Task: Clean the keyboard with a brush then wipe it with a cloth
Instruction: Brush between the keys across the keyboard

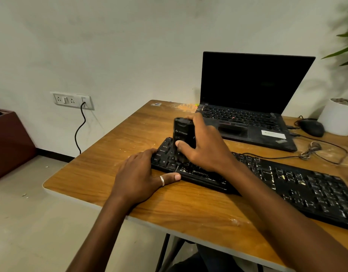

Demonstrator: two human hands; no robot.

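– Now, starting at the fingers: what do they hold?

– Fingers [182, 144] of the right hand [204, 148] are wrapped round a black brush [184, 132], thumb in front, the others behind. The brush stands upright with its lower end down among the keys. That end is dark and blurred, so the bristles cannot be made out.

– And the other hand?

– The left hand [143, 173] lies flat, fingers loosely together. Its fingertips rest on the left end of the keyboard [287, 185] and its thumb lies along the front edge, so it probably braces the board.

– Where does the keyboard lie from the brush?

– The brush stands at the far left end. The long axis of the keyboard runs from there away to the right and toward the person, under the right forearm. Pale crumbs dot the keys along the middle and right stretch. The part to be brushed therefore lies to the right of the fingers, and the right hand is both the nearer one and the one that holds the tool.

– What lies beyond?

– A wooden table [120, 146] carries it all. An open laptop [247, 85] with a dark screen stands behind, and a mouse [311, 127] lies to its right. No cloth is in view.
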